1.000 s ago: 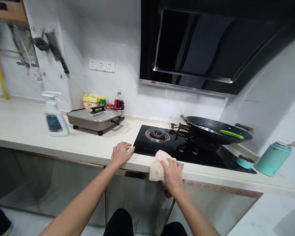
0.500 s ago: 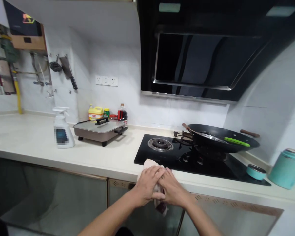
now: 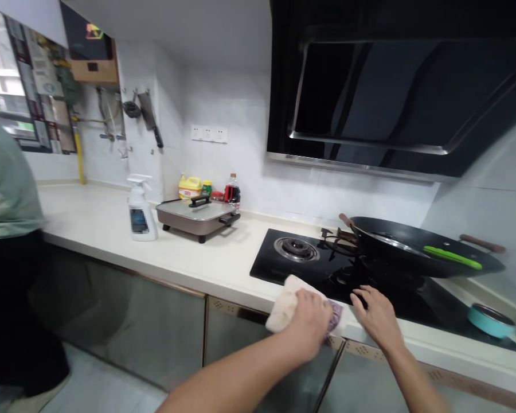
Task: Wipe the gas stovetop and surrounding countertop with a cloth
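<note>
A pale cloth [image 3: 284, 308] with a purple patterned end lies over the counter's front edge at the hob. My left hand [image 3: 310, 322] is closed on it, fingers bent over its middle. To the right, my right hand [image 3: 377, 316] holds nothing; its fingers are apart and slightly curled over the front edge of the black gas hob [image 3: 269, 261]. A large wok [image 3: 395, 261] with wooden handles sits on the right burner, with a green-handled utensil [image 3: 452, 257] in it.
A white spray bottle [image 3: 141, 215] and a lidded electric pan [image 3: 193, 219] stand left on the counter [image 3: 223, 261]. A turquoise bowl [image 3: 490, 322] sits at the hob's right. Overhead hangs a range hood [image 3: 370, 97]. Another person [image 3: 8, 183] stands at the far left.
My hands have come apart: the right hand let go of the cloth and moved right, while the left keeps it. The cloth is spread wider. The view turned left, and another person appeared.
</note>
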Motion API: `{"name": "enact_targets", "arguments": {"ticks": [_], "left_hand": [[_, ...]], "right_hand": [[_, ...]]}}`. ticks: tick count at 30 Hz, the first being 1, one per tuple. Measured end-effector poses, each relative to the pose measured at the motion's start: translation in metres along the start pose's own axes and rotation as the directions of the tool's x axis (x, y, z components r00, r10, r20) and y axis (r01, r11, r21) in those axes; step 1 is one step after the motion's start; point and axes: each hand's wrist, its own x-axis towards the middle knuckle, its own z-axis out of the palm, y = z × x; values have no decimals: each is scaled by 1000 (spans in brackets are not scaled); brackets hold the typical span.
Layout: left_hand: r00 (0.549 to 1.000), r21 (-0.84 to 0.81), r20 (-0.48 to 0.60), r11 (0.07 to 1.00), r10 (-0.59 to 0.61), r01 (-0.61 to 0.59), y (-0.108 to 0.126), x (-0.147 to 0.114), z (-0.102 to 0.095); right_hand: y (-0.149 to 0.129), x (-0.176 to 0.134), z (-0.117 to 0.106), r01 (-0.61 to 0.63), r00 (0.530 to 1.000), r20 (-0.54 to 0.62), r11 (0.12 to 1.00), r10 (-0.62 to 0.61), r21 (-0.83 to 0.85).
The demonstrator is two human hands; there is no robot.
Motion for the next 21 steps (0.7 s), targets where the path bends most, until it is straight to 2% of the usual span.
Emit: {"name": "enact_targets", "arguments": {"ticks": [2, 5, 7, 9, 12, 14, 17, 21], "left_hand": [[998, 29, -20, 998, 63, -62, 27, 18, 7], [997, -25, -37, 997, 71, -72, 54, 36, 12], [996, -74, -41, 994, 81, -84, 57, 39, 10], [990, -107, -65, 985, 126, -132, 48, 31, 4], [974, -111, -152, 976, 171, -188, 21, 8, -7], [974, -106, -174, 980, 146, -166, -4, -11, -10], [990, -128, -113, 987, 80, -95, -54, -41, -11], [998, -150, 28, 987, -57, 60, -141, -90, -13]], "right_hand": [[3, -2, 5, 33, 999, -17, 999, -33, -6], [17, -4, 10, 69, 998, -12, 998, -69, -1], [28, -4, 14, 82, 997, -9, 997, -82, -14], [37, -4, 17, 78, 997, -17, 996, -79, -38], [39, -4, 18, 69, 998, 4, 996, -69, -53], [36, -4, 15, 39, 999, 32, 998, -37, -49], [30, -4, 10, -13, 998, 68, 999, 16, -49], [26, -6, 8, -36, 994, 101, 998, 41, -49]]}}
